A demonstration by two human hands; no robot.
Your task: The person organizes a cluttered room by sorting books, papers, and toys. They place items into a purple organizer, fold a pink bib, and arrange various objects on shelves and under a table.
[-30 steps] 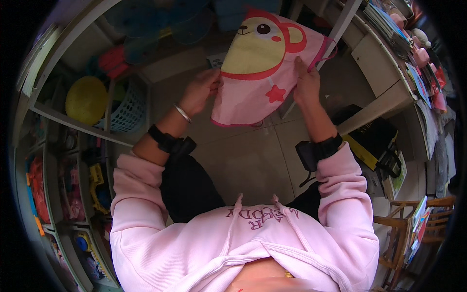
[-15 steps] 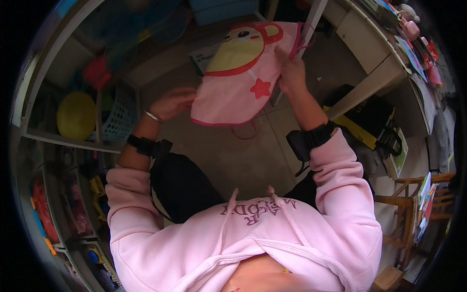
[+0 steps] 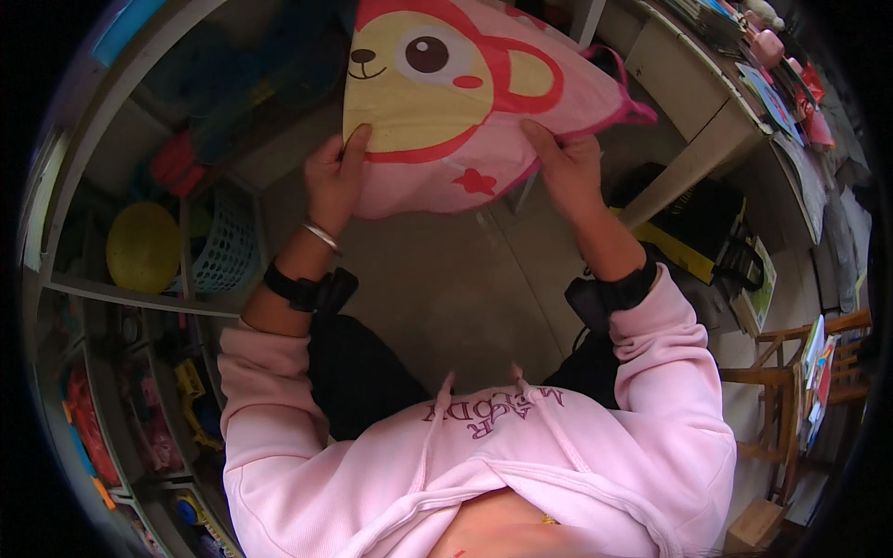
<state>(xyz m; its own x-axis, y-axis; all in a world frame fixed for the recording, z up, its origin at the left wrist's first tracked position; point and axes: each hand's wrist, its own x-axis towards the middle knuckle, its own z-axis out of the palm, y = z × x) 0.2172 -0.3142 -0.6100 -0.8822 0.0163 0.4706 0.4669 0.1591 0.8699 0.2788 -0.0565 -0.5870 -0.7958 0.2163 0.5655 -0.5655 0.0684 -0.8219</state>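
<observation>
A pink child's apron (image 3: 419, 172) hangs folded in front of me, with a cartoon animal face, a red star and darker pink ties at its right corner. At its lower left edge, my left hand (image 3: 337, 177) pinches the cloth, thumb on the printed side. Farther right, my right hand (image 3: 567, 172) grips the edge with the thumb on top. Most of the fingers of both hands are hidden behind the cloth. The apron's upper end reaches the top of the picture.
Shelving on the left holds a yellow round object (image 3: 142, 246) and a light blue basket (image 3: 228, 242). At the right are a white desk (image 3: 684, 79), a black and yellow bag (image 3: 693, 228) and a wooden chair (image 3: 777, 386) with books on it. Tiled floor lies below my hands.
The apron has come up and spread, so more of the animal face shows. My left hand has moved up and right from beside the apron's left edge and now grips it.
</observation>
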